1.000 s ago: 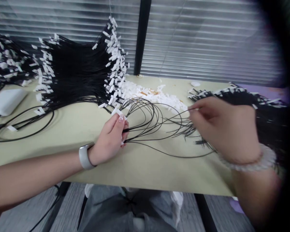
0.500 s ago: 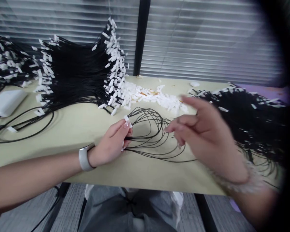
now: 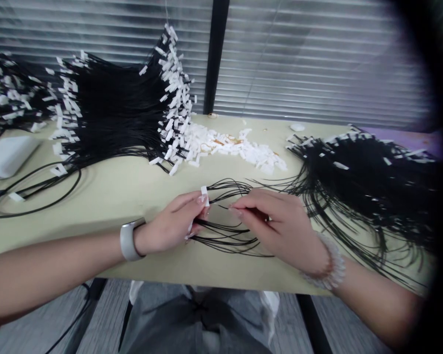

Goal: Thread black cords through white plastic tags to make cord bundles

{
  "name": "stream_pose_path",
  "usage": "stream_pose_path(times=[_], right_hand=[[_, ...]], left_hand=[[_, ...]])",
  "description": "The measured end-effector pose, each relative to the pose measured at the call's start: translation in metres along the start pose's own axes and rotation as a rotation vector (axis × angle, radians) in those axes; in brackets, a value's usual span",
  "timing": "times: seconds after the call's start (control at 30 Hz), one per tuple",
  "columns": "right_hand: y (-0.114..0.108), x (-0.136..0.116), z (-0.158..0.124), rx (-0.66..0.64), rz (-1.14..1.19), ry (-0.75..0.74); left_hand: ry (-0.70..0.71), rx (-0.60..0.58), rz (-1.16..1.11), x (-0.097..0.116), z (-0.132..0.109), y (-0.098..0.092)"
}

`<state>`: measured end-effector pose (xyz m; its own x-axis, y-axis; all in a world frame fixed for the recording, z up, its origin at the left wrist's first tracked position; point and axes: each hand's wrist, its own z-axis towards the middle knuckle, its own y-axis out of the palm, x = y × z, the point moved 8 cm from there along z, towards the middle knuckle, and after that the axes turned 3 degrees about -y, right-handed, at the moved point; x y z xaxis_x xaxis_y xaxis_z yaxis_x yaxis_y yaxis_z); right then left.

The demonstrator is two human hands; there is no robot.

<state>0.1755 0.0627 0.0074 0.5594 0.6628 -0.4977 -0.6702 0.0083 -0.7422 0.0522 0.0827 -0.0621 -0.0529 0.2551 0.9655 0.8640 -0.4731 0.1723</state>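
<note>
My left hand [image 3: 175,219] is closed on several thin black wires [image 3: 225,236], at the end with a white tab [image 3: 205,195] by its thumb. The wires fan out in an upper and a lower group toward the right. My right hand [image 3: 276,223] is pinched closed between and over these groups. A short bit of black wire pokes out to the left of its thumb and fingertip. Its palm hides part of the wires. Behind the hands lies a scatter of small white pieces [image 3: 258,156].
At the left back, a big stack of black wires [image 3: 121,103] has white tabs at both ends. Another heap of black wires [image 3: 372,187] lies on the right. A white box [image 3: 13,156] and a looped black cable [image 3: 72,194] are at the left, with window blinds behind the table.
My right hand has come left and down, and its spread fingers have closed to a pinch on a wire. My left hand has shifted slightly right. The held wires lie flatter.
</note>
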Motion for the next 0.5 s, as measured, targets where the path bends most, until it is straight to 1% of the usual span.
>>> stream_pose_path(times=[0.13, 0.23, 0.33, 0.5], right_hand=[[0.0041, -0.0017, -0.0002, -0.035, 0.007, -0.025], [0.0055, -0.0019, -0.0001, -0.03, 0.01, -0.044], [0.0053, -0.0026, -0.0003, -0.024, 0.002, -0.058], [0.0053, -0.0049, 0.0001, -0.04, 0.021, -0.081]], left_hand=[[-0.025, 0.0, 0.021, -0.0022, -0.0005, 0.0004], [-0.048, -0.009, 0.036, -0.0056, -0.0004, 0.0002], [-0.057, 0.013, 0.04, -0.0077, -0.0001, -0.0023], [-0.074, 0.012, 0.064, -0.0088, 0.0003, -0.0023]])
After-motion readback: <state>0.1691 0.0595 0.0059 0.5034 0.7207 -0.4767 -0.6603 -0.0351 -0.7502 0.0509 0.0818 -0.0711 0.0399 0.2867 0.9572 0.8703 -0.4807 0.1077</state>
